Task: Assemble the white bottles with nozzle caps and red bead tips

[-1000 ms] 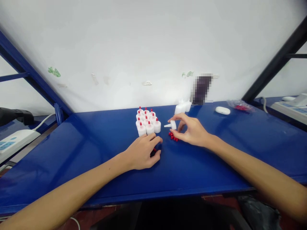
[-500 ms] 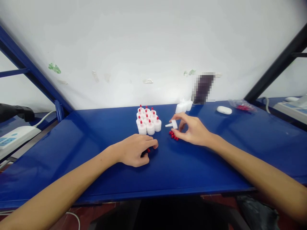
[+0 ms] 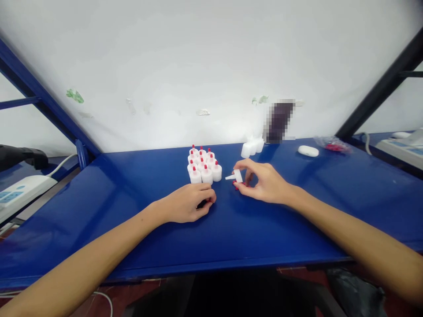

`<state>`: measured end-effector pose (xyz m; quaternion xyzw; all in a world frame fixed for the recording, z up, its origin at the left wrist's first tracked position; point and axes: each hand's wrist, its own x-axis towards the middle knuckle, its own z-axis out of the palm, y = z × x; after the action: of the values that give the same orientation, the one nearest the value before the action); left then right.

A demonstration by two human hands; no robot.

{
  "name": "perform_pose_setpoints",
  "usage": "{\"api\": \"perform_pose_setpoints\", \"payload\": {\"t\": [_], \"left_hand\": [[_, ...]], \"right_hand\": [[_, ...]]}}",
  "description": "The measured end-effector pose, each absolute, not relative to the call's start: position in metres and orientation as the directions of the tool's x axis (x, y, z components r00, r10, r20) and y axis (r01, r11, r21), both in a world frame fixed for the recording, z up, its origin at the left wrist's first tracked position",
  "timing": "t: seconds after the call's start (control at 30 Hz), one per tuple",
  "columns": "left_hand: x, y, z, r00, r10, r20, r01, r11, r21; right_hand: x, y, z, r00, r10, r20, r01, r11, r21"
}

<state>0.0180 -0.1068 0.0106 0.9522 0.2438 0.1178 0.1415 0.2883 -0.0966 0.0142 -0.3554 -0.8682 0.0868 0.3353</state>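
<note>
My right hand [image 3: 261, 180] pinches a white nozzle cap [image 3: 237, 176] between thumb and index finger, its narrow tip pointing left. Beneath and behind these fingers lies a small pile of red tip caps [image 3: 243, 187], partly hidden. My left hand [image 3: 193, 202] is closed in a pinch just above the table, thumb against index finger. A red tip cap is at its fingertips, almost wholly covered by them. Right beyond the left hand stands a tight group of white nozzle caps with red tips [image 3: 207, 177], all upright.
Several plain white nozzle caps [image 3: 246, 150] stand by the wall. Farther right are a white rounded case [image 3: 308, 151] and a clear bag of red pieces [image 3: 333, 146]. A blurred dark patch [image 3: 279, 123] is against the wall. Power strips [image 3: 24, 191] lie beyond the blue table [image 3: 148, 253].
My left hand has drawn back to the left, and its fingers have closed around a red tip cap. The nozzle cap in my right hand has dipped slightly.
</note>
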Motion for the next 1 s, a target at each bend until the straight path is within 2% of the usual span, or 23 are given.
{"api": "perform_pose_setpoints", "payload": {"t": [0.13,0.27,0.4,0.67,0.77,0.9,1.0], "left_hand": [[0.021,-0.109,0.009,0.838,0.509,0.196,0.432,-0.839,0.331],[0.027,-0.115,0.011,0.835,0.503,0.225,0.412,-0.841,0.352],[0.032,-0.121,0.011,0.802,0.544,0.247,0.404,-0.799,0.446],[0.034,-0.12,0.007,0.72,0.653,0.235,0.38,-0.654,0.654],[0.034,-0.119,0.008,0.654,0.726,0.212,0.351,-0.54,0.766],[0.036,-0.118,0.009,0.56,0.815,0.148,0.254,-0.339,0.906],[0.039,-0.118,0.01,0.515,0.85,0.107,0.162,-0.219,0.962]], "right_hand": [[0.286,-0.101,0.015,-0.577,0.647,0.499,0.535,0.761,-0.367],[0.282,-0.106,0.015,-0.631,0.551,0.545,0.498,0.827,-0.26],[0.276,-0.113,0.018,-0.666,0.421,0.616,0.428,0.892,-0.147],[0.27,-0.121,0.018,-0.735,0.345,0.584,0.369,0.926,-0.083],[0.27,-0.12,0.017,-0.737,0.352,0.577,0.375,0.923,-0.084],[0.27,-0.116,0.017,-0.674,0.438,0.594,0.421,0.89,-0.178],[0.272,-0.113,0.017,-0.641,0.478,0.6,0.44,0.87,-0.222]]}}
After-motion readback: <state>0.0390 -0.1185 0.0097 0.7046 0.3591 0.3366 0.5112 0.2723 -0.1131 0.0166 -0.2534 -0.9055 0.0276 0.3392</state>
